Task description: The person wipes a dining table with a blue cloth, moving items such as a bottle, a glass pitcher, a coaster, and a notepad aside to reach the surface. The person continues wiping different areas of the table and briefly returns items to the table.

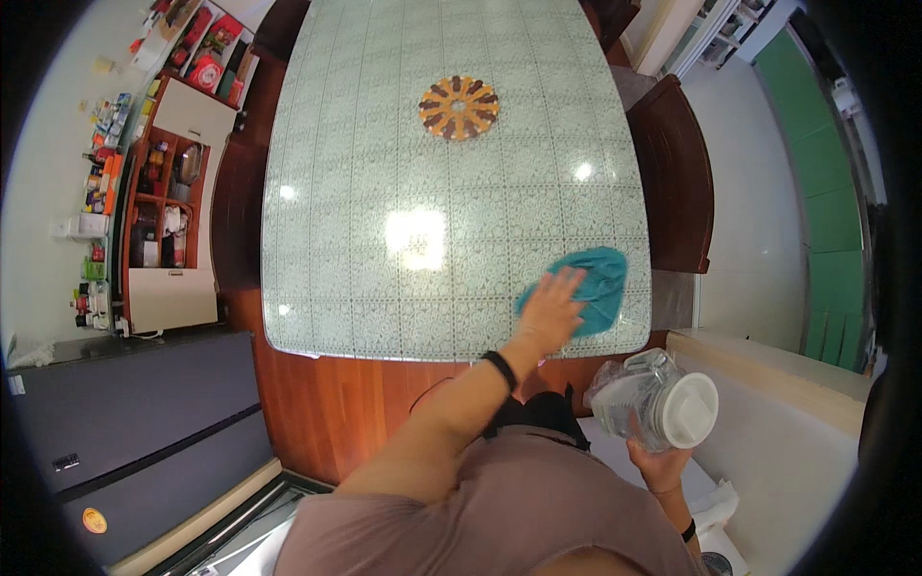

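My left hand lies flat, fingers somewhat apart and slightly blurred, on a teal cloth at the near right corner of the dining table. The table has a pale green lace-patterned cover. My right hand, off the table's near right corner, holds a clear pitcher with a white lid; its lid side tilts towards me. Part of the right hand's fingers is hidden behind the pitcher. A round orange and brown trivet rests farther up the table.
Dark wooden chairs stand at the left and right table sides. A cabinet with bottles and boxes is at the left. Below it is a dark grey appliance or cabinet. A low wall ledge lies right of the pitcher.
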`<state>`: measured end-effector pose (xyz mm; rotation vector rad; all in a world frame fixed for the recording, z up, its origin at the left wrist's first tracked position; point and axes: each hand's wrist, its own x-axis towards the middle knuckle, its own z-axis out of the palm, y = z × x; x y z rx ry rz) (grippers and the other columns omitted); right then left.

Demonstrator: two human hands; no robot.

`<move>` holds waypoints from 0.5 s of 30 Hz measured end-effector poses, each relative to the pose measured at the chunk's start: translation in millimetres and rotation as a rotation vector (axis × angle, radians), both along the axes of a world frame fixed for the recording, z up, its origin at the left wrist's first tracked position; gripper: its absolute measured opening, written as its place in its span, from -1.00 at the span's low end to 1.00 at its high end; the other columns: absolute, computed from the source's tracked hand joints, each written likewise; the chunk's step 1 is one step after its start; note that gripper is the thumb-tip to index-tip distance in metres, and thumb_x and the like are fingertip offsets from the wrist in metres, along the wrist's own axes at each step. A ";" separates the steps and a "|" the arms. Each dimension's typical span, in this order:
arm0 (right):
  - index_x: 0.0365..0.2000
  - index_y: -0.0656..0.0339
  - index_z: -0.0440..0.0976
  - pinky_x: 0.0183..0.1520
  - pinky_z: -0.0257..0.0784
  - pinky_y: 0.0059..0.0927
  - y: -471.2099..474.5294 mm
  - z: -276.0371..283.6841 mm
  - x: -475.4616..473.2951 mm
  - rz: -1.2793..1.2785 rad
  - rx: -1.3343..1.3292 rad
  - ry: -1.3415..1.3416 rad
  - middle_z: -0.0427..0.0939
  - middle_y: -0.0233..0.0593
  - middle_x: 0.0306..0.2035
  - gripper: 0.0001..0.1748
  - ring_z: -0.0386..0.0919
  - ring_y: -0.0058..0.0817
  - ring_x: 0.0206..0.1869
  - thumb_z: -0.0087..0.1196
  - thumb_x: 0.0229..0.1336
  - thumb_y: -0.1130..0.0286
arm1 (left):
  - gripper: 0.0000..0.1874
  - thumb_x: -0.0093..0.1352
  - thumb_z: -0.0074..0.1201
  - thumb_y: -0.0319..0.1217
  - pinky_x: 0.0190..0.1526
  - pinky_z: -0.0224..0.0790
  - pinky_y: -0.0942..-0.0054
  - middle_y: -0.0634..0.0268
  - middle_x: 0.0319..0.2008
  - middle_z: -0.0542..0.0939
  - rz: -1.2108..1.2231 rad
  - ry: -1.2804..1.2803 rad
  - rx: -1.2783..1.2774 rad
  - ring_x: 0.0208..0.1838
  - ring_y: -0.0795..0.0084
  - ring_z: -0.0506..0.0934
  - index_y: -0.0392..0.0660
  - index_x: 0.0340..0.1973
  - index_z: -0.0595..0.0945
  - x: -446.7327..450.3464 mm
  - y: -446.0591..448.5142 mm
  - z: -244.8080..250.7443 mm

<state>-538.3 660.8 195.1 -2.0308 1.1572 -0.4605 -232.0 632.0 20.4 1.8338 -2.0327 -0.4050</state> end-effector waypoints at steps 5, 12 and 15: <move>0.20 0.20 0.45 0.35 0.33 -0.08 0.7 -14.6 10.5 -0.100 0.081 -0.040 0.58 -0.07 0.13 -0.10 0.53 -0.12 0.22 0.51 -0.20 0.10 | -0.55 0.42 0.10 -0.18 0.48 0.01 -0.14 -0.10 0.44 0.31 0.512 -0.259 0.110 0.52 -0.16 0.20 -0.11 0.15 0.65 154.2 75.0 2.9; 0.22 0.17 0.42 0.37 0.30 -0.06 5.2 -18.1 -6.6 0.038 -0.036 0.091 0.53 -0.07 0.18 -0.04 0.49 -0.06 0.25 0.55 -0.24 0.07 | -0.34 0.43 0.08 -0.08 0.49 -0.14 -0.33 -0.29 0.41 0.27 0.456 -0.124 0.346 0.56 -0.33 0.06 -0.12 0.37 0.44 64.2 139.6 13.4; 0.25 0.22 0.36 0.39 0.28 -0.09 11.4 -18.5 -17.8 0.190 -0.157 0.207 0.51 -0.10 0.18 0.09 0.48 -0.13 0.25 0.63 -0.35 0.12 | -0.36 0.45 0.04 -0.06 0.49 -0.17 -0.33 -0.29 0.41 0.28 0.457 -0.211 0.295 0.55 -0.33 0.08 -0.13 0.35 0.46 89.4 118.3 5.6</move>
